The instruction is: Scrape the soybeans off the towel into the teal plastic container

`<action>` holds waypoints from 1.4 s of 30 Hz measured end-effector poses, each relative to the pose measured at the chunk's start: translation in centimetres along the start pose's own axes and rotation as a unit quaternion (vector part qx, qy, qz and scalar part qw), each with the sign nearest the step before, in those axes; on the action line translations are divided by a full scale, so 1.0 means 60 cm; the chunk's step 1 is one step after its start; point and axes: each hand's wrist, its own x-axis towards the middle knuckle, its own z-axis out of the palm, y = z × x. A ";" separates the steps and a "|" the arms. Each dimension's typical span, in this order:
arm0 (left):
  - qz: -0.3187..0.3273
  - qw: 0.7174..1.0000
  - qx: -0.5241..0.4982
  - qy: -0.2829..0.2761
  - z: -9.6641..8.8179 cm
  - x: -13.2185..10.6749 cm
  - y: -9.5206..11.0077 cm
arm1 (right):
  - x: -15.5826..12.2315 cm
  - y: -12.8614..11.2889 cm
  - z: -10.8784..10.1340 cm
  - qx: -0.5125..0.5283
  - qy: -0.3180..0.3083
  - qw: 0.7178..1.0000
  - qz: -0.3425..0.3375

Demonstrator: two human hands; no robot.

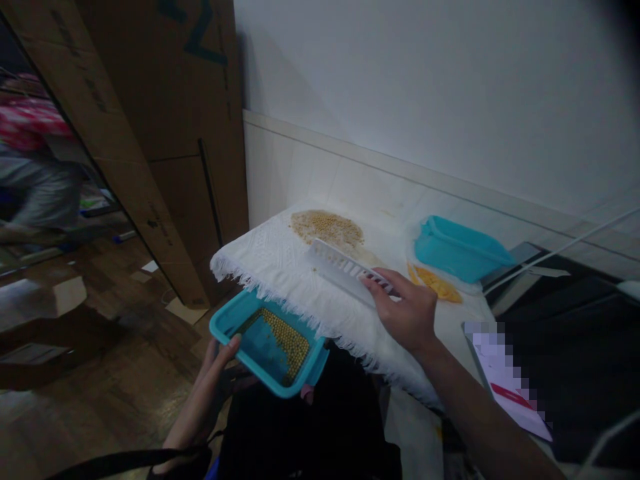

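My left hand (213,383) grips a turquoise tray (235,319) from below and holds it just under the table's near edge; small yellow beans (287,343) lie in the tray. My right hand (407,308) is closed on a white slotted scraper (340,265) that rests flat on a white fringed cloth (280,267). A pile of yellowish beans (327,227) lies on the cloth beyond the scraper's far end.
A second turquoise container (457,248) stands at the back right with an orange patch (435,283) before it. A white cable (560,250) crosses a dark surface on the right. Paper (505,383) lies nearby. Tall cardboard (165,133) leans at left over a wooden floor.
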 end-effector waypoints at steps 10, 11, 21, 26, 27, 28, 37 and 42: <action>-0.009 0.999 -0.007 0.033 -0.013 0.024 -0.013 | 0.004 0.063 0.022 -0.005 -0.021 0.997 0.071; -0.010 0.999 -0.004 0.038 -0.014 0.025 -0.014 | 0.004 0.062 0.023 -0.005 -0.020 0.997 0.073; -0.013 0.999 -0.009 0.028 -0.014 0.021 -0.010 | 0.010 0.059 0.032 0.013 -0.034 0.998 0.056; -0.015 1.000 0.012 0.023 -0.012 0.018 -0.007 | 0.013 0.057 0.035 0.016 -0.041 0.998 0.051; -0.011 1.000 0.010 0.014 -0.011 0.016 -0.006 | 0.014 0.056 0.036 0.019 -0.043 0.998 0.047; -0.008 1.000 0.004 0.008 -0.010 0.013 -0.005 | 0.015 0.055 0.037 0.024 -0.044 0.998 0.042; -0.005 1.000 0.003 0.013 -0.007 0.000 -0.002 | 0.009 0.047 0.045 0.041 -0.028 0.999 -0.012; 0.001 1.000 0.003 0.003 -0.008 -0.005 -0.001 | -0.004 0.024 0.035 0.056 -0.036 0.997 -0.040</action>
